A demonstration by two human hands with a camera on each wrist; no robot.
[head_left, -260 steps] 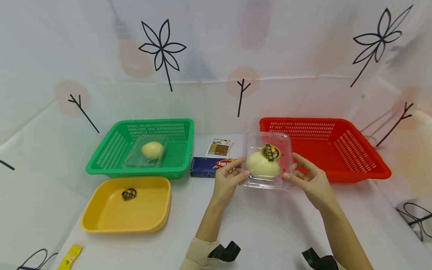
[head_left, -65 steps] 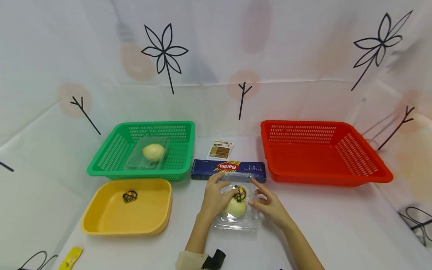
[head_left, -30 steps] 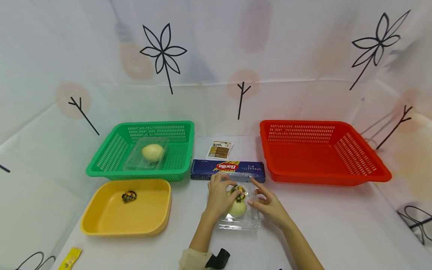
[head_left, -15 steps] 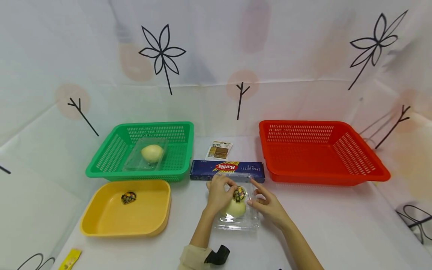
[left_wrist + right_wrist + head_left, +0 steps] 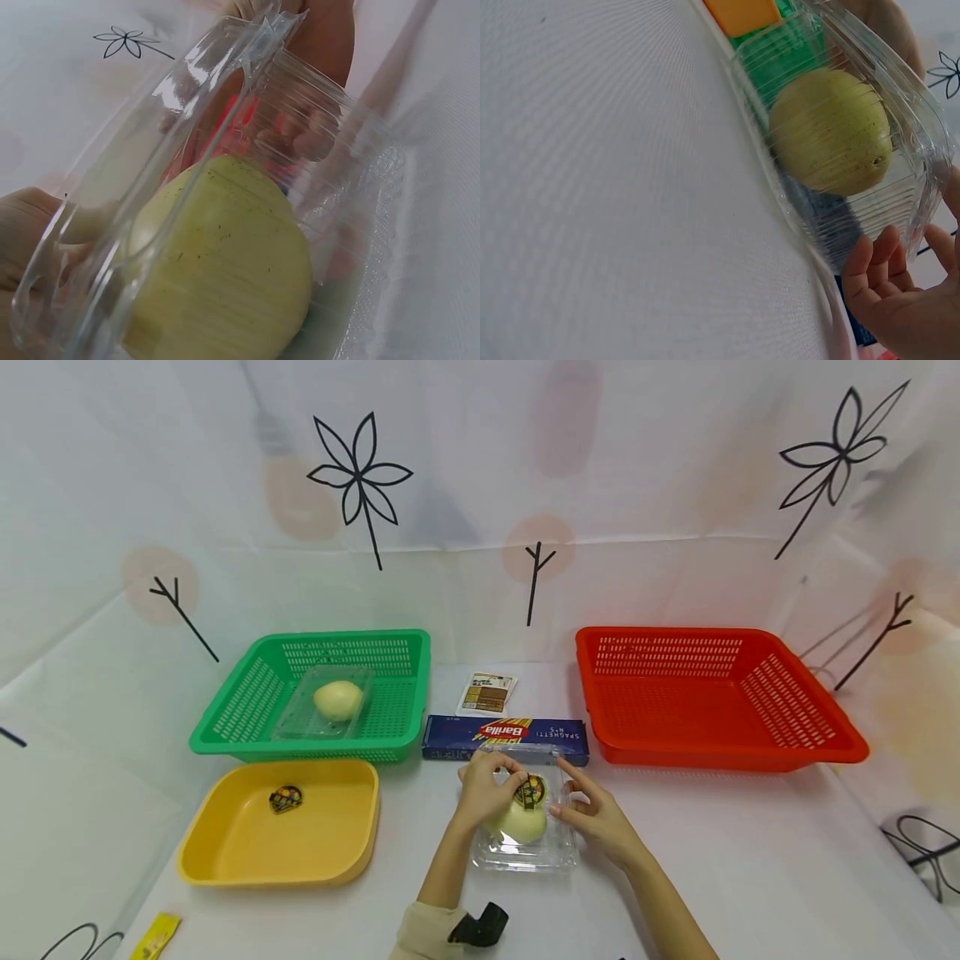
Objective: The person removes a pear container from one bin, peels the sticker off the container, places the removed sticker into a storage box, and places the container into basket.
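A clear plastic clamshell container with a pale yellow-green, pear-like fruit inside stands on the white table. On its lid is a round black sticker with colourful print. My left hand bends over the lid, thumb and forefinger pinched together at the sticker's left edge. With curled fingers my right hand holds the container's right side, thumb and forefinger along the lid's edge. In the right wrist view the fruit shows through the ribbed wall, right fingertips beside it.
A blue spaghetti box lies right behind the container, a small packet beyond it. A green basket holds another boxed fruit. A yellow tray holds a loose sticker. The red basket stands right; a yellow strip lies front left.
Since the oldest frame, the container has come from before the red basket to the table's middle. Lately the left thumb and forefinger have drawn together, shifting slightly left off the sticker's face to its edge.
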